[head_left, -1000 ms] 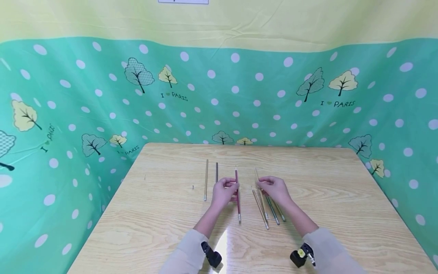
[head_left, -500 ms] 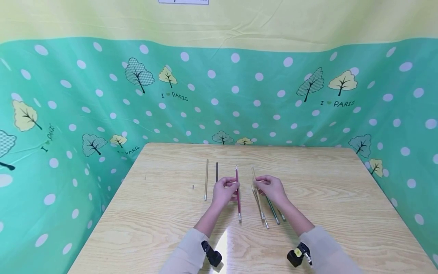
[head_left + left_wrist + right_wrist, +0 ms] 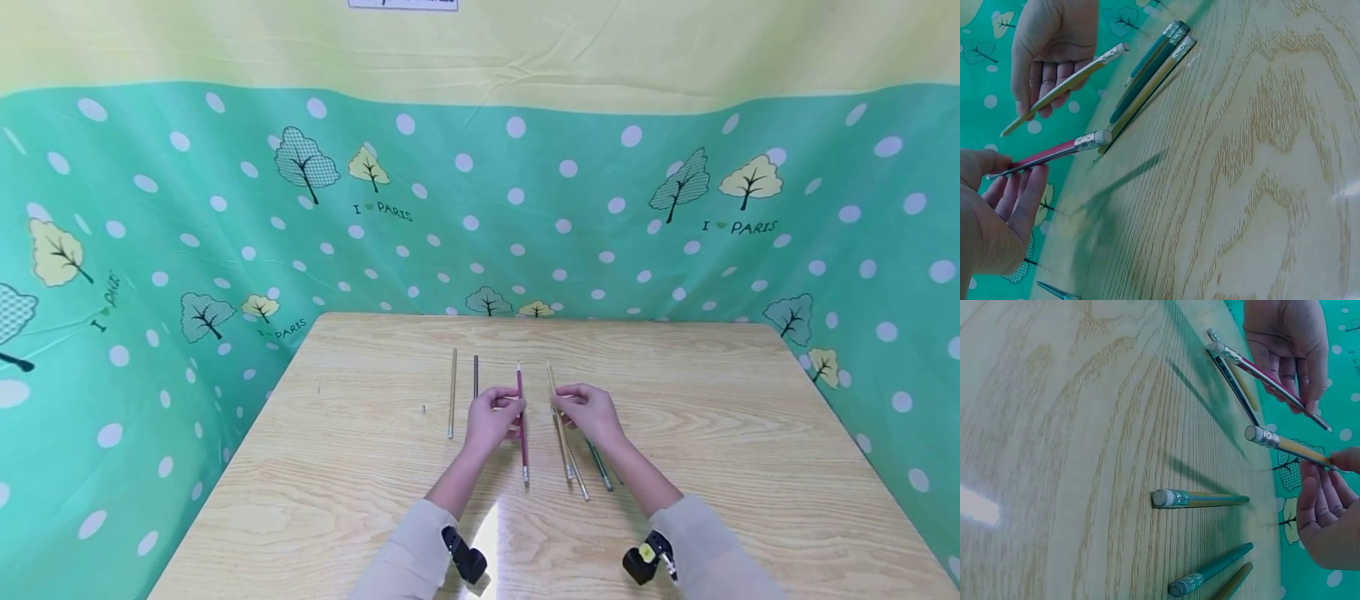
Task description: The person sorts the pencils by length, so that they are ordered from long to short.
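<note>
Pinching the red pencil in the left hand and a yellow pencil in the right hand, apart and raised above the desk, probably best to grip lightly, move steadily and avoid nudging the green pencil lying near the right hand.

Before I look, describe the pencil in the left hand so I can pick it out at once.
Over the wooden table, find the left hand. It pinches a red pencil with a pale eraser; the right hand holds a yellow pencil, and no other pencil looks red.
</note>
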A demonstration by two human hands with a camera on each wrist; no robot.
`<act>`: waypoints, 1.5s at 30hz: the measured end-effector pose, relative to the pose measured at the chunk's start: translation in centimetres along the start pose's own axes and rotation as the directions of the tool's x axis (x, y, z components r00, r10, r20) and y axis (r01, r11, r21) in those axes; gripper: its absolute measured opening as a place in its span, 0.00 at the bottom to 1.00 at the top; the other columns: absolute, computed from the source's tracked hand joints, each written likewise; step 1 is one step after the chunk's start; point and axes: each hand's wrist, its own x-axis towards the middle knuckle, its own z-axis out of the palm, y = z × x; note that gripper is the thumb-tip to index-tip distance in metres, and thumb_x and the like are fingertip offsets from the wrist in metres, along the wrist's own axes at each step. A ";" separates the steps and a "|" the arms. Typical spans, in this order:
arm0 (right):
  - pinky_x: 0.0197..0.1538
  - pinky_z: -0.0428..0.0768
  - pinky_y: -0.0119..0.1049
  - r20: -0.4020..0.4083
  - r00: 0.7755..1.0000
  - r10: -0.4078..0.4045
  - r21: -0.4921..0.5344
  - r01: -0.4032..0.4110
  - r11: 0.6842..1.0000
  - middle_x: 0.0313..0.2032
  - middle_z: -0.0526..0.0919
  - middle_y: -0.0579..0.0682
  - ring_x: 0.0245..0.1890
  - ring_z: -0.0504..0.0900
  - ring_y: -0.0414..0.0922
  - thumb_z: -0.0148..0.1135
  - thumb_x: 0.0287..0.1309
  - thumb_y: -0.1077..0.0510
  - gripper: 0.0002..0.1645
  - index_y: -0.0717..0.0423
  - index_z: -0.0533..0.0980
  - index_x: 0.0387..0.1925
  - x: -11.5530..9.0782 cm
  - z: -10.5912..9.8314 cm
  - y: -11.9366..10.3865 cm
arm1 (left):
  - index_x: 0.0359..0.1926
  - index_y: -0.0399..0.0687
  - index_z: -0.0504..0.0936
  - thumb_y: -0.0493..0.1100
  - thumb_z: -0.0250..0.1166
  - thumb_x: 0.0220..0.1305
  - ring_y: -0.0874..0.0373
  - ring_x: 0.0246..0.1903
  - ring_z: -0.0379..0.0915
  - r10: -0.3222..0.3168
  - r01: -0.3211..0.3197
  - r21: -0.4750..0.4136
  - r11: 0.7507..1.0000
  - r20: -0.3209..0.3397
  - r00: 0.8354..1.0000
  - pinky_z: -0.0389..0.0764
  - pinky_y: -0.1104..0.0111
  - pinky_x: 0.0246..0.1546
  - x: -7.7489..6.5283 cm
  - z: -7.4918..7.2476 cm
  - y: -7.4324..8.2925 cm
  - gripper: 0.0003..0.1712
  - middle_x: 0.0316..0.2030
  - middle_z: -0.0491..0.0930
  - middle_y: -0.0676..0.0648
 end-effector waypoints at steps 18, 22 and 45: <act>0.34 0.84 0.36 -0.003 1.000 0.003 0.017 -0.003 1.000 0.39 0.83 0.63 0.24 0.80 0.40 0.62 0.57 0.57 0.18 0.63 0.77 0.47 0.2 0.3 0.1 | 0.46 0.42 0.78 0.39 0.66 0.56 0.58 0.27 0.78 -0.001 0.001 -0.007 1.000 0.002 1.000 0.86 0.64 0.28 -0.1 -0.2 0.1 0.16 0.36 0.78 0.45; 0.36 0.84 0.39 0.000 1.000 0.001 0.021 -0.001 1.000 0.38 0.83 0.63 0.25 0.80 0.42 0.62 0.57 0.57 0.18 0.63 0.77 0.47 0.3 0.3 0.2 | 0.46 0.42 0.78 0.39 0.66 0.56 0.58 0.26 0.78 -0.001 0.001 -0.003 1.000 0.001 1.000 0.86 0.64 0.27 0.0 -0.2 0.0 0.16 0.36 0.78 0.45; 0.36 0.84 0.39 0.009 1.000 0.007 0.041 -0.007 0.999 0.38 0.83 0.62 0.28 0.82 0.47 0.62 0.58 0.56 0.18 0.63 0.77 0.46 0.0 0.1 0.1 | 0.46 0.42 0.78 0.38 0.65 0.56 0.57 0.28 0.77 0.000 0.000 0.004 1.000 -0.014 1.000 0.86 0.65 0.28 0.9 -0.9 0.1 0.16 0.36 0.78 0.45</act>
